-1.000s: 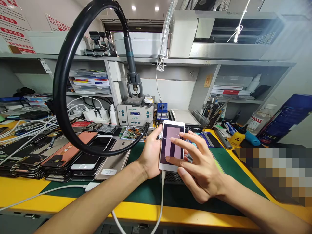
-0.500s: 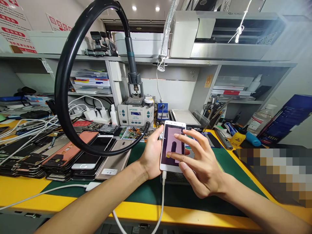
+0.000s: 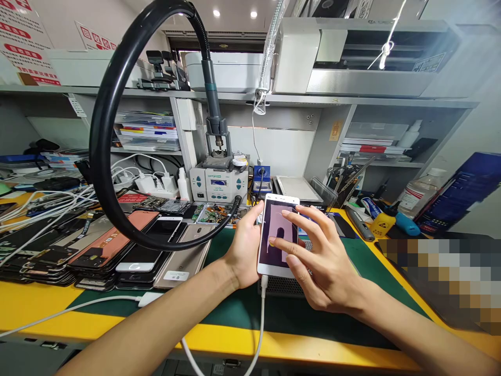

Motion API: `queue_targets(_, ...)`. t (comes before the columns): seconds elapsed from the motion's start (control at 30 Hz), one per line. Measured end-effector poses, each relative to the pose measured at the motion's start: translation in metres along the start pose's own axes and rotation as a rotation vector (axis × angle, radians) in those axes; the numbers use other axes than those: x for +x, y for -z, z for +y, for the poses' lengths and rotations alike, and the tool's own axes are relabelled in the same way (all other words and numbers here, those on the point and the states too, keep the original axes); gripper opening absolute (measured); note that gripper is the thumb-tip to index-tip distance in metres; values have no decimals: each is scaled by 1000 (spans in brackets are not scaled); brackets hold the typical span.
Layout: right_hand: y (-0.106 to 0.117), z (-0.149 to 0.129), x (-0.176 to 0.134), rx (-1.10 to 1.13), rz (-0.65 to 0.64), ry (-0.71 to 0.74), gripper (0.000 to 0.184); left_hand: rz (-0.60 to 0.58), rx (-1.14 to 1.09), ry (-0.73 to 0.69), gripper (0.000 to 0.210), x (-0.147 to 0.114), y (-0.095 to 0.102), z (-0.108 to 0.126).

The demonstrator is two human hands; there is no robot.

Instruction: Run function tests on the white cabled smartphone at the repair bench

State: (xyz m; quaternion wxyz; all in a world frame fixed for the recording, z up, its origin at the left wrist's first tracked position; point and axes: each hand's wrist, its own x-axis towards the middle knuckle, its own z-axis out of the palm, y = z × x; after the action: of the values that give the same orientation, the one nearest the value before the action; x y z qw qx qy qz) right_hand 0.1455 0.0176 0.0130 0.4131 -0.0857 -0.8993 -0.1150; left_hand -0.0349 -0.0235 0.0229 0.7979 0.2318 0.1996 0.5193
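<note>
A white phone (image 3: 281, 230) is held up above the table (image 3: 43, 300), upright and tilted back, with its screen (image 3: 276, 222) lit. The person's left hand (image 3: 243, 250) is clamped on it from the left side, thumb along the edge, other fingers mostly hidden behind. The right hand (image 3: 326, 266) is spread in front of the glass, fingers apart; the index fingertip is at the lower left of the display, by a small yellow spot, though whether it touches cannot be told.

As for progress, a lilac area covers much of the display, while a rounded dark patch in the middle and dark margins look uncovered, so the work seems partway done. A white cable (image 3: 261, 318) is already plugged into the bottom end.

Beneath is a mesh-topped box (image 3: 279, 286) on a green mat (image 3: 227, 308). To the left lie a gold phone (image 3: 186, 253) and a black-screened phone (image 3: 151, 248), beneath the loop of a black hose (image 3: 97, 130). Behind stands a grey control unit (image 3: 219, 183).
</note>
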Motion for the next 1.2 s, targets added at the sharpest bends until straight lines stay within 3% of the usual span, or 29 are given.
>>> queue_targets(0.43, 0, -4, 0, 50, -28, 23, 33, 46, 9, -6, 64, 3, 2, -2)
queue_targets(1.2, -1, -6, -2, 97, -8, 51, 32, -3, 14, -31, 64, 3, 3, -3)
